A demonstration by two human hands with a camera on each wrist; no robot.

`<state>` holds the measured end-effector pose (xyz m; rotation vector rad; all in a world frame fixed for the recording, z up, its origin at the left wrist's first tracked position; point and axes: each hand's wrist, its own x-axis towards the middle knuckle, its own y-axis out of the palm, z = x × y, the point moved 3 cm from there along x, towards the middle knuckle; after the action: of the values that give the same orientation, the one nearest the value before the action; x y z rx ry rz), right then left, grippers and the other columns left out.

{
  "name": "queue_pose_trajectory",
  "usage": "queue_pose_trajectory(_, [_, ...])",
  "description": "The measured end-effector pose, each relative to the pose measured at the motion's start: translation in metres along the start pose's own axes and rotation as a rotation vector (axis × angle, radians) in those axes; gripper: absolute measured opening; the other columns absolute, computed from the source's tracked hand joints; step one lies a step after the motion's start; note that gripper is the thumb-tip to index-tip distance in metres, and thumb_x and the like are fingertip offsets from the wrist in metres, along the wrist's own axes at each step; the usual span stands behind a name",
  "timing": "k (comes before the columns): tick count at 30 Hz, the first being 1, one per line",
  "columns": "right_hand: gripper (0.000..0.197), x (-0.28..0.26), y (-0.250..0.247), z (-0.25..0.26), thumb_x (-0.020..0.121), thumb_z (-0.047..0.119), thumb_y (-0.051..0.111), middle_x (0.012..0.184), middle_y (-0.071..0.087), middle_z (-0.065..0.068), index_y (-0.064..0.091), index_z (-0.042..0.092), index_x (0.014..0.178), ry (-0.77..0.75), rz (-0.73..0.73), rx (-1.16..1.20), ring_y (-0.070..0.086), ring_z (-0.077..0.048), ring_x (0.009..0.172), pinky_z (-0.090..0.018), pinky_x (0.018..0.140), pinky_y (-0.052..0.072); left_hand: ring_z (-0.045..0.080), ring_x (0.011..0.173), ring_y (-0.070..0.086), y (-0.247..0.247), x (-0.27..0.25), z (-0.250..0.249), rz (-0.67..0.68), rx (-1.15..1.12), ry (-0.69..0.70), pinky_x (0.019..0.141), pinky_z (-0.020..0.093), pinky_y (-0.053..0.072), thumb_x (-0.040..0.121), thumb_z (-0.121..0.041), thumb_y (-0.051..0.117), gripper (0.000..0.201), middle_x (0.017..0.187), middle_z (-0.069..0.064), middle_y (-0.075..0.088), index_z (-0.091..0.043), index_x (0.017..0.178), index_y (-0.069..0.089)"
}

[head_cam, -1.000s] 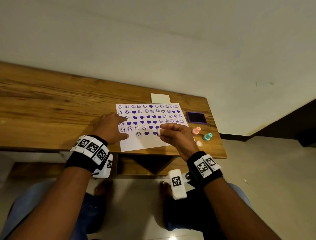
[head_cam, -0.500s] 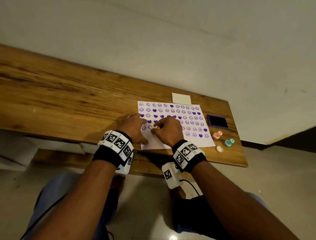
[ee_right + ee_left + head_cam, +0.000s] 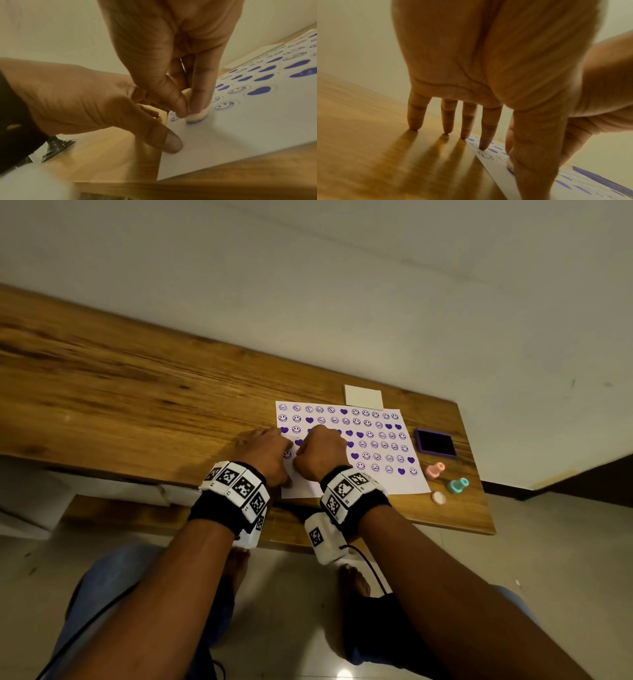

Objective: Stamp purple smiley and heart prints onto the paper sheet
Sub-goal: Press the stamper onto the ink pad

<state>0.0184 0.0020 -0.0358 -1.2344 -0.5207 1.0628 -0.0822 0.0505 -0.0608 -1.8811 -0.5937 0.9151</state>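
Observation:
A white paper sheet (image 3: 383,484) covered with purple smiley and heart prints lies near the table's front edge. My right hand (image 3: 322,453) pinches a small pale stamp (image 3: 195,117) between thumb and fingers, its face down on the paper (image 3: 257,128) at the left of the lowest row, beside a smiley print (image 3: 224,105). My left hand (image 3: 265,453) rests with straight fingers (image 3: 485,136) on the sheet's left edge (image 3: 496,166) and the wood, its thumb (image 3: 169,142) pressing the paper.
A purple ink pad (image 3: 435,442) sits right of the sheet. A pink stamp (image 3: 435,470), a teal stamp (image 3: 458,485) and a round pink cap (image 3: 439,497) lie near the table's (image 3: 137,405) right front corner. A small white card (image 3: 363,397) lies behind the sheet.
My right hand carried the stamp leftward across the sheet's lowest row, next to my left hand, and set it on the paper. The head view shifted left.

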Motion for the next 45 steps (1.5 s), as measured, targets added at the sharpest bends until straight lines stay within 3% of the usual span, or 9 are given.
queue_pose_trajectory(7, [0.041,0.012,0.001,0.013,0.090,0.032,0.065,0.125,0.060,-0.014,0.055,0.005,0.119,-0.059,0.006,-0.091,0.056,-0.030,0.118,-0.034,0.091,0.046,0.027,0.136,0.030,-0.001,-0.003,0.005,0.002,-0.019,-0.017,0.110,0.052,0.030,0.062,-0.048,0.083,0.082,0.149,-0.003,0.032,-0.034,0.135,0.048])
queue_pose_trajectory(12, [0.038,0.018,0.004,0.022,0.088,0.030,0.068,0.121,0.063,-0.013,0.058,0.007,0.116,-0.064,0.013,-0.112,0.060,-0.029,0.114,-0.032,0.084,0.047,0.027,0.136,0.031,-0.005,-0.010,0.007,-0.021,-0.063,-0.050,0.112,0.048,0.028,0.064,-0.041,0.085,0.083,0.149,0.001,0.035,-0.027,0.136,0.048])
queue_pose_trajectory(23, [0.040,0.003,0.002,0.022,0.091,0.031,0.066,0.125,0.059,-0.014,0.054,0.007,0.122,-0.049,0.000,0.004,0.056,-0.032,0.118,-0.034,0.086,0.047,0.029,0.128,0.044,-0.004,-0.026,0.006,-0.116,-0.127,-0.022,0.107,0.043,0.037,0.067,-0.037,0.083,0.072,0.140,0.004,0.048,-0.022,0.131,0.053])
queue_pose_trajectory(26, [0.033,-0.002,-0.016,0.009,0.085,0.025,0.070,0.114,0.067,-0.014,0.062,0.006,0.111,-0.006,-0.059,0.099,0.063,-0.031,0.109,-0.037,0.090,0.051,0.026,0.137,0.033,0.002,-0.018,0.009,-0.094,-0.064,-0.011,0.113,0.044,0.029,0.068,-0.045,0.080,0.075,0.152,-0.002,0.035,-0.029,0.135,0.050])
queue_pose_trajectory(30, [0.015,-0.009,-0.044,-0.040,0.073,0.023,0.079,0.091,0.077,-0.001,0.079,0.019,0.088,0.098,-0.166,0.308,0.070,-0.019,0.091,-0.035,0.085,0.057,0.026,0.141,0.026,0.006,-0.009,0.015,-0.065,-0.028,-0.015,0.115,0.046,0.024,0.071,-0.047,0.077,0.077,0.156,-0.007,0.027,-0.034,0.139,0.044])
queue_pose_trajectory(36, [0.010,-0.035,-0.045,-0.107,0.070,0.027,0.083,0.071,0.072,0.003,0.077,0.024,0.078,0.117,-0.220,0.495,0.070,-0.017,0.074,-0.044,0.079,0.059,0.025,0.139,0.027,0.008,0.002,0.026,-0.061,-0.098,-0.051,0.114,0.047,0.021,0.074,-0.035,0.079,0.072,0.153,-0.008,0.033,-0.033,0.138,0.047])
queue_pose_trajectory(39, [0.012,-0.042,-0.040,-0.128,0.072,0.022,0.085,0.060,0.061,0.002,0.078,0.018,0.080,0.104,-0.255,0.584,0.065,-0.019,0.063,-0.050,0.075,0.059,0.025,0.139,0.028,0.008,0.006,0.028,-0.069,-0.116,-0.033,0.114,0.049,0.024,0.073,-0.031,0.080,0.070,0.152,-0.009,0.034,-0.030,0.136,0.051])
queue_pose_trajectory(42, [0.015,-0.045,-0.040,-0.140,0.075,0.022,0.085,0.064,0.061,-0.003,0.078,0.016,0.086,0.085,-0.254,0.629,0.068,-0.030,0.072,-0.051,0.077,0.059,0.025,0.139,0.030,0.006,0.008,0.027,-0.081,-0.112,-0.038,0.114,0.050,0.025,0.073,-0.030,0.080,0.069,0.152,-0.010,0.035,-0.030,0.135,0.051])
queue_pose_trajectory(45, [0.014,-0.047,-0.039,-0.145,0.075,0.024,0.084,0.070,0.066,-0.008,0.078,0.019,0.087,0.081,-0.255,0.676,0.069,-0.029,0.078,-0.051,0.078,0.059,0.024,0.138,0.034,0.004,0.007,0.026,-0.097,-0.164,-0.035,0.113,0.047,0.029,0.074,-0.029,0.080,0.068,0.151,-0.006,0.038,-0.026,0.136,0.052])
